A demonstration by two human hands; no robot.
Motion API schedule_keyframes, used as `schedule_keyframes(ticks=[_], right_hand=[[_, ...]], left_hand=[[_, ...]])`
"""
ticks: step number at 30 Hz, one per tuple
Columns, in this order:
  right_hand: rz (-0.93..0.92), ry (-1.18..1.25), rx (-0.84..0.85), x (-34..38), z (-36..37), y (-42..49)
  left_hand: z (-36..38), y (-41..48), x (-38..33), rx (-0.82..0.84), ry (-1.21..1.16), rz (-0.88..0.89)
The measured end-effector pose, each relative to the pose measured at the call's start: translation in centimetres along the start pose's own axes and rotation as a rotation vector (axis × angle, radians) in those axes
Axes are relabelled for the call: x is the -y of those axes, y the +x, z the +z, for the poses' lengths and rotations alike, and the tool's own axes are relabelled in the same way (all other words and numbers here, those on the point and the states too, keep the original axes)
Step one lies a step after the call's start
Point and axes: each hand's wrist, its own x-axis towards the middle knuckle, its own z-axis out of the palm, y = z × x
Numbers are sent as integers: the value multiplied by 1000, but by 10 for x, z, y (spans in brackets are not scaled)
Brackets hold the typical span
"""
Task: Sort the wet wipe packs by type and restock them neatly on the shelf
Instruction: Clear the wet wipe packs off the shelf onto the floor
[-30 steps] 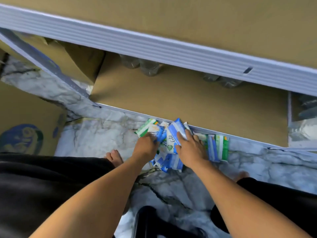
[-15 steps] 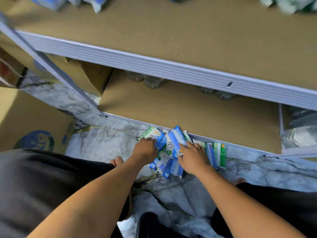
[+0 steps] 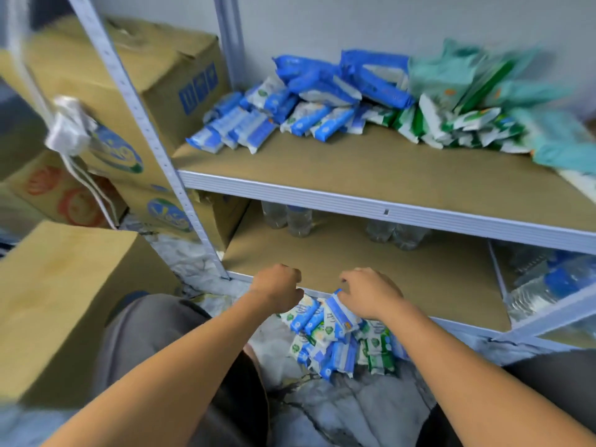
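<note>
A stockroom: metal shelving (image 3: 371,204) holds heaped wipe packs (image 3: 322,104), with cardboard cartons (image 3: 154,75) stacked at left and bottled water (image 3: 300,221) below.

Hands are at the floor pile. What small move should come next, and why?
Probably lift the blue pack that the right hand pinches up to the blue row on the upper shelf; the floor pile mixes blue and green, the shelf groups them.

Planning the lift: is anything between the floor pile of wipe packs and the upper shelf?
Nothing visible. The floor pile lies before the rack; the upper shelf is bare in front, stocked packs farther back.
</note>
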Motion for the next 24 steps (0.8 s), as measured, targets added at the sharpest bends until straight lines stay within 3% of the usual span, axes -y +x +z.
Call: schedule_keyframes(ticks=[6, 12, 20, 24], right_hand=[[-107, -19, -217, 27, -74, -16], [-148, -30, -332, 43, -135, -3], [-117, -71, -396, 48, -178, 53], [-68, -115, -368, 48, -187, 87]], left_hand=[[-77, -28, 10, -205, 59, 8], [-139, -27, 19, -458, -21, 17], [-174, 24, 55, -623, 6, -3], [-187, 55, 72, -610, 17, -51]])
